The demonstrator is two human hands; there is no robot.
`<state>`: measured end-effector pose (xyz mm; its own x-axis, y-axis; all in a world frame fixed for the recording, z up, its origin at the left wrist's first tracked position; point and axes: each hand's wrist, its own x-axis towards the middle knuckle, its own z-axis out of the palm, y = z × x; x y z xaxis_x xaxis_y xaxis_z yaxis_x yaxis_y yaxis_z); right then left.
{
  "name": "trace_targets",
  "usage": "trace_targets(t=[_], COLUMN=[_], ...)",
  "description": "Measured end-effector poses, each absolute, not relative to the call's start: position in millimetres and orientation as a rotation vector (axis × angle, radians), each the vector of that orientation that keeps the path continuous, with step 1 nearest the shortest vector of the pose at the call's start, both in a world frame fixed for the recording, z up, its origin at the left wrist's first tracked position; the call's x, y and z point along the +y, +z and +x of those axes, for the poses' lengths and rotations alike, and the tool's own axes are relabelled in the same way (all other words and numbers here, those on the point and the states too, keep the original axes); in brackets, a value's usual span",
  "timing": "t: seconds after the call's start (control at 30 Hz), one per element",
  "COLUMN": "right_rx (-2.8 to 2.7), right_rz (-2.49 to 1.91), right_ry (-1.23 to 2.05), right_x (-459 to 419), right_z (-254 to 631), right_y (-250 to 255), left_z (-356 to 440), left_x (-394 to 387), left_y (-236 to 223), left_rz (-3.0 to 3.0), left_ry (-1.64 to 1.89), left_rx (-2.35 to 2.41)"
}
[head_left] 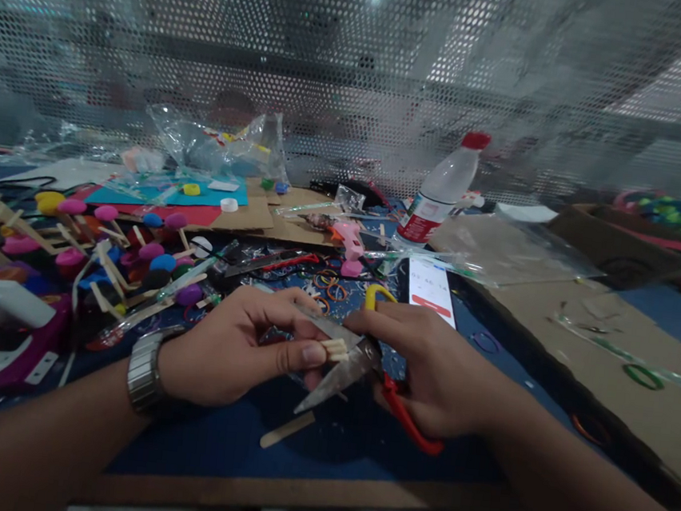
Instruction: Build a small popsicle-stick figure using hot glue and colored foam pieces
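Observation:
My left hand (248,343), with a metal-banded watch (146,369) on its wrist, pinches a small stack of wooden craft sticks (336,349) between thumb and fingers. My right hand (427,360) grips a pair of scissors (350,369) with red and yellow handles. The scissor blades are spread apart, and the ends of the sticks lie between them close to the pivot. Below the blades, a loose craft stick (287,429) lies on the blue table surface (201,451).
Pompom-like coloured balls on sticks (151,252) are heaped at the left. A red-capped bottle (440,193), a phone (430,288) and a pink toy-like piece (350,248) stand or lie beyond my hands. Cardboard (626,347) covers the right side; a perforated metal screen (336,54) rises behind.

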<state>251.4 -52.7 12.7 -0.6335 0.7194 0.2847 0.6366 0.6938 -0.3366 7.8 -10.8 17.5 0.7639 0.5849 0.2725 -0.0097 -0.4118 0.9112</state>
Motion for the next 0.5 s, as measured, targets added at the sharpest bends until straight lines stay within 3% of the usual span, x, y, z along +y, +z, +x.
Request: trace_targets(t=[0.5], right_rx=[-2.531], right_rz=[-1.049], right_ry=[0.298], right_x=[-52.7], right_z=[250.7], right_y=[12.4], left_z=[7.0], left_x=[-10.5], left_y=[18.8], left_rz=[1.935], left_ry=[0.702], left_rx=[0.417])
